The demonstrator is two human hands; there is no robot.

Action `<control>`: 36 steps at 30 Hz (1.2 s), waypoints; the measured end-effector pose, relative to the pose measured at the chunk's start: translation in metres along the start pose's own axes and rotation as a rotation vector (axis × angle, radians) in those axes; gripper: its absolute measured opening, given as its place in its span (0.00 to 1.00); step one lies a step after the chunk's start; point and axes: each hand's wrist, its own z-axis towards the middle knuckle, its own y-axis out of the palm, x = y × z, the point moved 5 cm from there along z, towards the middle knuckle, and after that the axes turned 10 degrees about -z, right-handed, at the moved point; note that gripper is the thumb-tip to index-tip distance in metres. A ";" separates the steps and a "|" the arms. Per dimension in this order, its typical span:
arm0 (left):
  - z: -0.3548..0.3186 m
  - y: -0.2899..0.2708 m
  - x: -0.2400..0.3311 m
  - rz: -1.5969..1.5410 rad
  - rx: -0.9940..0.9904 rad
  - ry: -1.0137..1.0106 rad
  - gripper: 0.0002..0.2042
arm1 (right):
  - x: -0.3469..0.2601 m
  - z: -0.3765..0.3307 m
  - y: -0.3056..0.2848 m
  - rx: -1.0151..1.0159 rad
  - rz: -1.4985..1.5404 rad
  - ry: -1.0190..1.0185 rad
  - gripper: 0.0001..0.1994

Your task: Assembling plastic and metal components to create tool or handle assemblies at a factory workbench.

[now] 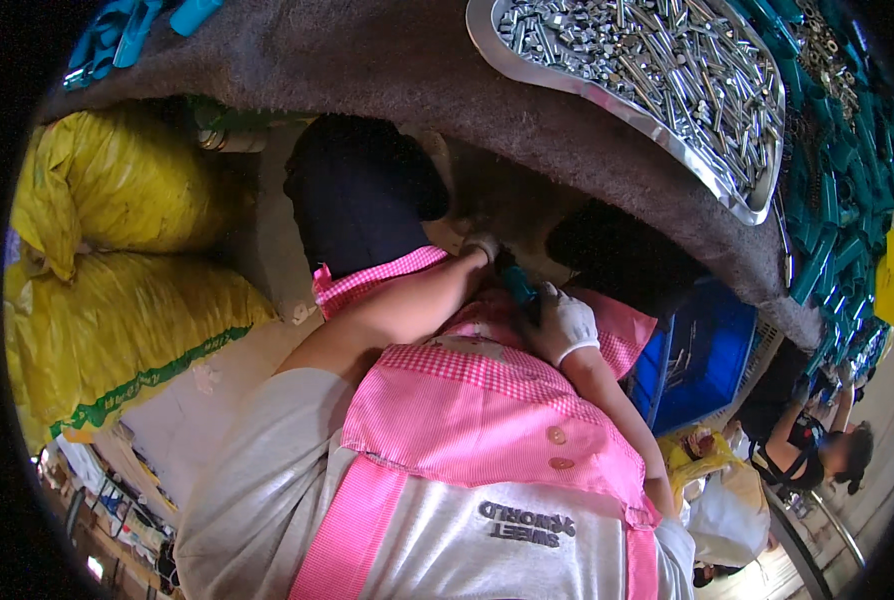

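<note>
My right hand (570, 326), in a white glove, is low over my lap against the pink checked apron (487, 400). Its fingers are closed round a teal, dark-ended, tube-like piece (517, 284). My left hand (481, 246), also in a pale glove, reaches beyond the far end of that piece, close to my dark trouser leg. Shadow hides the left fingers, so whether they touch anything does not show.
Above my lap runs a cloth-covered table (367, 60) with a metal tray (607, 95) of bolts and pins. Teal metal parts (837, 220) are heaped right. Yellow sacks (137, 330) lie left. A blue crate (702, 350) stands right; another person (812, 450) works beyond.
</note>
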 end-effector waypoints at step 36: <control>0.007 0.000 0.005 -0.386 -0.004 -0.080 0.13 | -0.009 0.008 -0.027 -0.081 -0.102 -0.083 0.27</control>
